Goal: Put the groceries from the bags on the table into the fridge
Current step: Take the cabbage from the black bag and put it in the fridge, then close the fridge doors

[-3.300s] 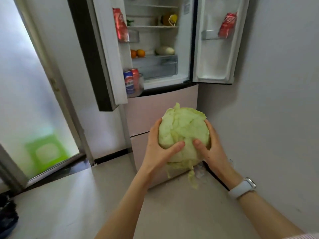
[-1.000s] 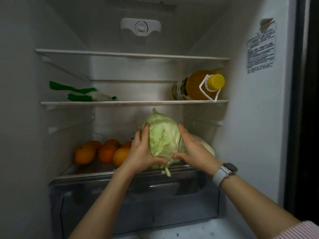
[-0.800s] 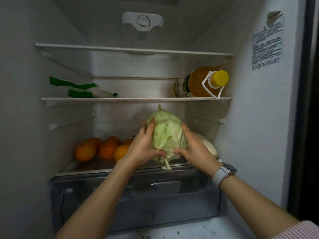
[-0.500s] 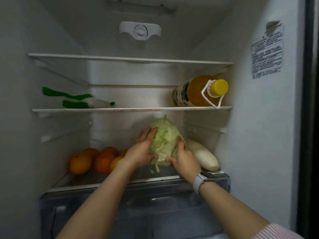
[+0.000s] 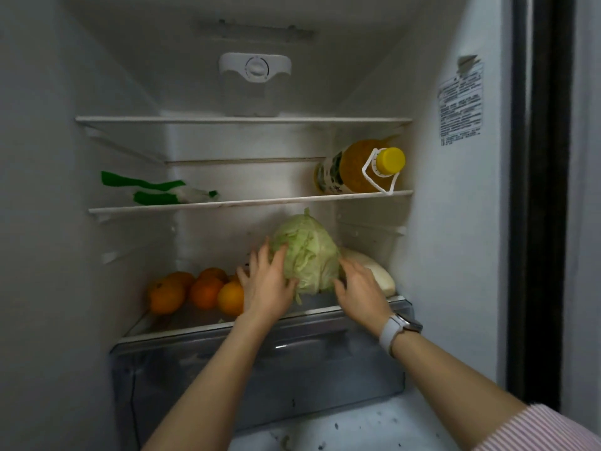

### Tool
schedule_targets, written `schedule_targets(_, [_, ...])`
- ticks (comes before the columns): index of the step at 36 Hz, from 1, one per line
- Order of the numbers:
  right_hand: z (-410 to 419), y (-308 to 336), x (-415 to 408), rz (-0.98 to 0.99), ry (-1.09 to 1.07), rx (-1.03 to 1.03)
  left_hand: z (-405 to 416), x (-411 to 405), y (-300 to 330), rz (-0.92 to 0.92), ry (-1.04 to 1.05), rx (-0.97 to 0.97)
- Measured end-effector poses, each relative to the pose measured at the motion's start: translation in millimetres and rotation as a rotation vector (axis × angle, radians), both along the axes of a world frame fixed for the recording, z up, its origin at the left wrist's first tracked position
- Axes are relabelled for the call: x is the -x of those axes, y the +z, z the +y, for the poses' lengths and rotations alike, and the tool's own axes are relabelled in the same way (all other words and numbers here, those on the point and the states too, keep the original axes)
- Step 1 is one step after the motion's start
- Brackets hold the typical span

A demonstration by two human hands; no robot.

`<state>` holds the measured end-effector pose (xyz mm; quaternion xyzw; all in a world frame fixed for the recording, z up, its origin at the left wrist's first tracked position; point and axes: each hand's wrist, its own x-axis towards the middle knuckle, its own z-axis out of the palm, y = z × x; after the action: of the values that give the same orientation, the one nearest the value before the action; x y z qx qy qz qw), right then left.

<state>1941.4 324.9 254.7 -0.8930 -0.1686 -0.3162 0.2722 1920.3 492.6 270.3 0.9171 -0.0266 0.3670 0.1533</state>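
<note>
head view: the cabbage is flanked by the left hand and the right hand, fingers spread and relaxed, gripping nothing (left fingertips seem to touch its side). it is stood on the lowest shelf of the fridge, between the oranges and a pale vegetable. a yellow-capped bottle is laid on the shelf above.

White-strapped watch and pink-striped sleeve on right arm.

Temperature dial at 12 o'clock; printed label at 2 o'clock; grey watch at 4 o'clock.
</note>
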Motion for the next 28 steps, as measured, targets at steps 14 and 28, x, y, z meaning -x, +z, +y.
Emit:
schedule_targets(14, [-82, -87, 246, 0.023, 0.123, -0.324, -97, 239, -107, -0.131, -0.233, 0.543])
schedule_targets(28, [-276, -132, 428, 0.015, -0.159, -0.459, -273, 383, -142, 0.074, -0.563, 0.132])
